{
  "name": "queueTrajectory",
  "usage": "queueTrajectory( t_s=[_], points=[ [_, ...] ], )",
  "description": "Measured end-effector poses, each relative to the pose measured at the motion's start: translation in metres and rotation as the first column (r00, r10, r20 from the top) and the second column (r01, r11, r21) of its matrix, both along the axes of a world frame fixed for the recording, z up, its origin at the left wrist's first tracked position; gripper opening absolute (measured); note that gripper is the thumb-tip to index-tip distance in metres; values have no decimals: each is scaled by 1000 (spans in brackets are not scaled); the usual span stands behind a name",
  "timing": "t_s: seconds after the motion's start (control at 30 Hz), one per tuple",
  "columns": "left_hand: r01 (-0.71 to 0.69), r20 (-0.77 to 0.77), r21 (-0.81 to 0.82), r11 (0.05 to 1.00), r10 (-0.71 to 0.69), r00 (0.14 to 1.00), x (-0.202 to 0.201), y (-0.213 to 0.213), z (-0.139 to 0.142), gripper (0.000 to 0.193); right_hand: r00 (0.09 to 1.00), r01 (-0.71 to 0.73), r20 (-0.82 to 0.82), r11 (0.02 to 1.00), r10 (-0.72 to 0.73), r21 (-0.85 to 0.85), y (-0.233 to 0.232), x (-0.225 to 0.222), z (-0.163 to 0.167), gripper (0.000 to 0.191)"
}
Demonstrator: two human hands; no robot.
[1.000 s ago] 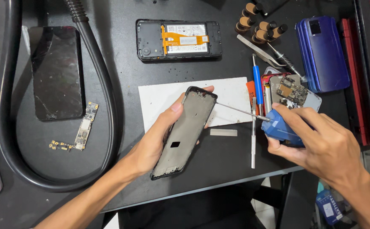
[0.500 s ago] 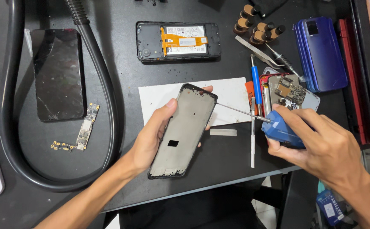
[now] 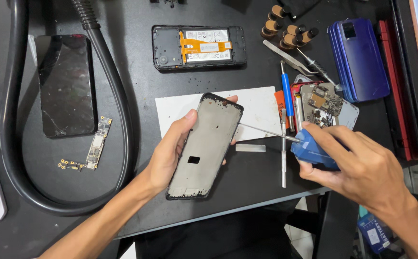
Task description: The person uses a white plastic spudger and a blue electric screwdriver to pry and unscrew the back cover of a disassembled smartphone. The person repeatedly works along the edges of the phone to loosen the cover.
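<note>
Grey phone frame (image 3: 204, 146) being gripped by left hand (image 3: 170, 153), frame centre; blue-handled screwdriver (image 3: 314, 149) being clasped by right hand (image 3: 362, 168), lower right.

Bare forearms, seemingly sleeveless; hands (image 3: 170, 156) ungloved, no rings

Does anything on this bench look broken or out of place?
Yes. The dark screen panel lying at the left looks cracked near its lower end. An opened phone lies with its back off, its insides exposed. Small circuit boards lie loose on the mat. The left hand holds a bare phone frame.
</note>
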State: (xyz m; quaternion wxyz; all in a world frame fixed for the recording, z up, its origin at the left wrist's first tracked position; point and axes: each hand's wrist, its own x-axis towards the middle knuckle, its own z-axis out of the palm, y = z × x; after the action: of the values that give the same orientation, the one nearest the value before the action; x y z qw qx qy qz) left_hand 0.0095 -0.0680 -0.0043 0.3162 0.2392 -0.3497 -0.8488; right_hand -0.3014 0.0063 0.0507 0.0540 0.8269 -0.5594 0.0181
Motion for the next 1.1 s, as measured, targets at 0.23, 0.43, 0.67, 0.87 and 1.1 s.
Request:
queueTrajectory(
  t_s=[0.23,0.43,0.67,0.87,1.1],
  points=[
    [-12,-11,-46,999,11,1000,1,1,-3,74,995,-48,89,999,46,17,2,8,2,70],
    [-24,0,-6,1000,24,1000,1,-1,-1,72,995,-46,95,999,43,28,1,10,3,66],
    [-13,-13,16,1000,13,1000,2,-2,3,73,994,18,111,1000,-18,5,-1,7,3,67],
    [-24,-66,51,998,27,997,1,-2,7,72,990,25,137,1000,-25,-2,-3,7,1,69],
    [-24,-95,57,998,30,995,2,-2,8,72,989,6,147,1000,-7,7,0,7,-2,65]
  ],
)
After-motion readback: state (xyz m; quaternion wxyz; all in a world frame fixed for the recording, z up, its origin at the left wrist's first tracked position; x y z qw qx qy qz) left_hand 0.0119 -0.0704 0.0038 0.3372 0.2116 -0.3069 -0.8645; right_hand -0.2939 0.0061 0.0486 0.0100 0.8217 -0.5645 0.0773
